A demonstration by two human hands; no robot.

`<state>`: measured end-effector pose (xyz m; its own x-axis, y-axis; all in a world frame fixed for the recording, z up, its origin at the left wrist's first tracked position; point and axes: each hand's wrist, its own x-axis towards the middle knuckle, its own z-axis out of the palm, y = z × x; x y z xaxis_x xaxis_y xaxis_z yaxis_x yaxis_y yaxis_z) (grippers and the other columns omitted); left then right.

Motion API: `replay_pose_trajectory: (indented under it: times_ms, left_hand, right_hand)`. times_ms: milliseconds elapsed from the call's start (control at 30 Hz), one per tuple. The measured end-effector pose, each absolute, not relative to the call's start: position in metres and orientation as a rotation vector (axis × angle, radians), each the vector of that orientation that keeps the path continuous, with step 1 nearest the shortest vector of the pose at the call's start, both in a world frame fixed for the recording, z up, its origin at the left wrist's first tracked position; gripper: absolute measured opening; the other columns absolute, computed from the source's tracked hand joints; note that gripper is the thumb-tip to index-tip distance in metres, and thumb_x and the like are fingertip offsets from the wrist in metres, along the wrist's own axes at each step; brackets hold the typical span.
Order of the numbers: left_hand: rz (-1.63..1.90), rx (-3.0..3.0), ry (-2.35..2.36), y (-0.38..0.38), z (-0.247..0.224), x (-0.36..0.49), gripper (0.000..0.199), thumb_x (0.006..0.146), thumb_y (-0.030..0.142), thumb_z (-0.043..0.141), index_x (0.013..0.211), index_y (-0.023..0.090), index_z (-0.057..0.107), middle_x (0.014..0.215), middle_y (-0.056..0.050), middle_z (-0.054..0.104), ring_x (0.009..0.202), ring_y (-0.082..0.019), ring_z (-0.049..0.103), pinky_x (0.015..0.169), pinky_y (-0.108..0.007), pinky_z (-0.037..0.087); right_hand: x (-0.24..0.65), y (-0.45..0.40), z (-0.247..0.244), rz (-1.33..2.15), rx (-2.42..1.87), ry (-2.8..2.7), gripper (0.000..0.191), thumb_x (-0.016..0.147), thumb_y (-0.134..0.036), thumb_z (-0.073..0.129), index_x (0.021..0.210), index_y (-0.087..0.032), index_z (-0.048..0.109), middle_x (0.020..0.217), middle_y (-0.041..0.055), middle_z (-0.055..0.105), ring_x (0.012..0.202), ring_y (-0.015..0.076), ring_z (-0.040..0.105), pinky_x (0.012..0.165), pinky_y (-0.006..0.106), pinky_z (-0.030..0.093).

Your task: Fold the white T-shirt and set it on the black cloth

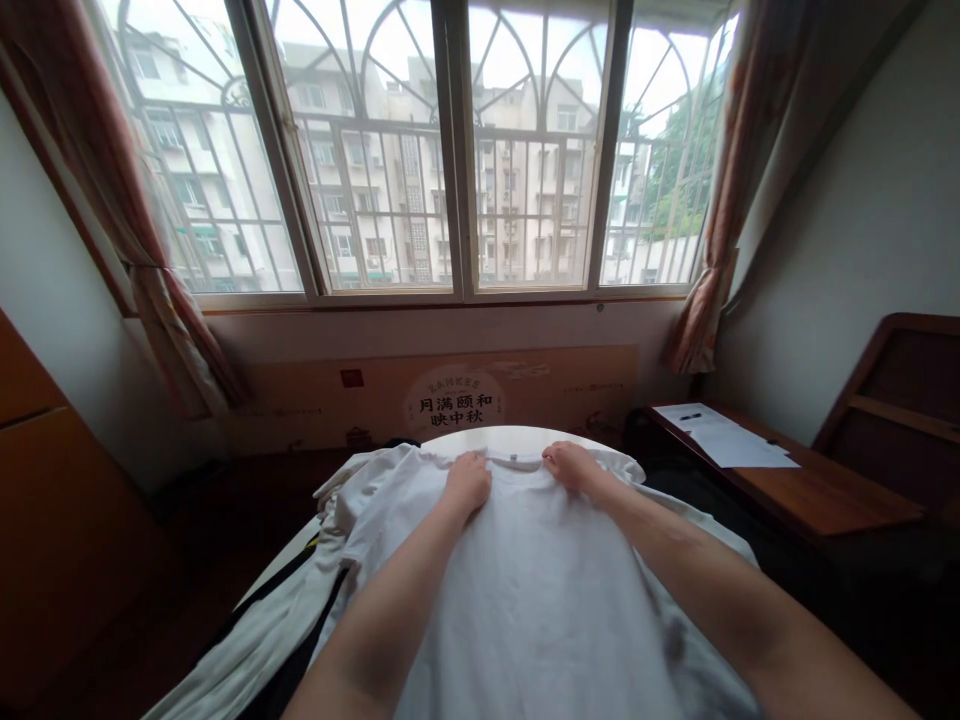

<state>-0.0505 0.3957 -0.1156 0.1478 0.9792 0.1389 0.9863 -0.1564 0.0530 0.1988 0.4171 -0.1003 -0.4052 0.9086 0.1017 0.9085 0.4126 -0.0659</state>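
A white T-shirt [525,570] lies spread over a white round table [480,437], its neckline at the far side and its body toward me. My left hand [470,482] is closed on the shirt at the left of the neckline. At the right of the neckline, my right hand [570,467] pinches the fabric with its fingers together. A small tag shows at the collar between the two hands. More pale clothing [274,610] and some dark fabric lie to the left, partly under the shirt.
A wooden surface [840,495] with papers [724,435] and a pen stands at the right. Behind the table, a printed panel [337,400] is below the barred windows. Curtains [169,310] hang at both sides, and an orange-brown cabinet [45,520] stands at left.
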Motion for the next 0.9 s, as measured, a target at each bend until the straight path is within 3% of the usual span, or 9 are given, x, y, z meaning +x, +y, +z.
replay_pose_trajectory:
  times_ms: [100, 233, 400, 533, 667, 900]
  left_hand:
    - [-0.202, -2.304, -2.095, 0.396, -0.123, -0.053, 0.057, 0.1, 0.036, 0.032, 0.15, 0.012, 0.044, 0.161, -0.018, 0.037, 0.149, -0.031, 0.032, 0.121, -0.051, 0.024]
    - [-0.168, -2.26, -2.193, 0.401, -0.124, -0.05, 0.062, 0.097, 0.038, 0.032, 0.153, 0.014, 0.04, 0.164, -0.018, 0.031, 0.151, -0.033, 0.027, 0.121, -0.058, 0.018]
    - [-0.188, -2.279, -2.173, 0.401, -0.127, -0.035, 0.064, 0.095, 0.038, 0.035, 0.155, 0.016, 0.036, 0.167, -0.017, 0.022, 0.154, -0.033, 0.018, 0.121, -0.059, 0.014]
    - [-0.198, -2.323, -2.169, 0.4, -0.13, -0.031, 0.062, 0.097, 0.04, 0.031, 0.155, 0.018, 0.038, 0.166, -0.016, 0.026, 0.153, -0.033, 0.022, 0.121, -0.059, 0.017]
    - [-0.273, -2.284, -2.175, 0.393, -0.126, -0.029, 0.064, 0.098, 0.044, 0.032, 0.156, 0.016, 0.036, 0.166, -0.019, 0.022, 0.154, -0.036, 0.018, 0.121, -0.061, 0.013]
    - [-0.491, -2.399, -2.001, 0.353, -0.084, -0.031, 0.061, 0.103, 0.049, 0.027, 0.155, 0.019, 0.036, 0.166, -0.016, 0.025, 0.154, -0.03, 0.022, 0.123, -0.05, 0.02]
  right_hand:
    - [0.189, 0.409, -0.112, 0.07, -1.586, -2.559, 0.041, 0.102, -0.044, 0.048, 0.129, -0.017, 0.062, 0.138, 0.0121, 0.062, 0.127, 0.0272, 0.056, 0.11, 0.047, 0.04]
    - [0.184, 0.407, -0.122, 0.144, -1.597, -2.543, 0.053, 0.104, -0.039, 0.04, 0.15, -0.014, 0.047, 0.159, 0.019, 0.039, 0.148, 0.0352, 0.034, 0.12, 0.049, 0.026]
    - [0.185, 0.407, -0.119, 0.227, -1.579, -2.535, 0.057, 0.103, -0.041, 0.039, 0.154, -0.018, 0.042, 0.162, 0.0146, 0.034, 0.151, 0.0353, 0.029, 0.123, 0.051, 0.021]
    - [0.188, 0.395, -0.104, 0.235, -1.548, -2.497, 0.057, 0.102, -0.041, 0.042, 0.156, -0.025, 0.038, 0.164, 0.0081, 0.032, 0.152, 0.032, 0.027, 0.124, 0.047, 0.019]
    - [0.204, 0.359, -0.077, 0.201, -1.484, -2.471, 0.06, 0.102, -0.039, 0.042, 0.159, -0.025, 0.031, 0.166, 0.009, 0.027, 0.154, 0.0311, 0.021, 0.125, 0.05, 0.014]
    - [0.298, 0.239, -0.051, 0.48, -1.19, -2.401, 0.057, 0.095, -0.042, 0.055, 0.149, -0.025, 0.049, 0.152, 0.0099, 0.051, 0.143, 0.0285, 0.044, 0.12, 0.047, 0.033]
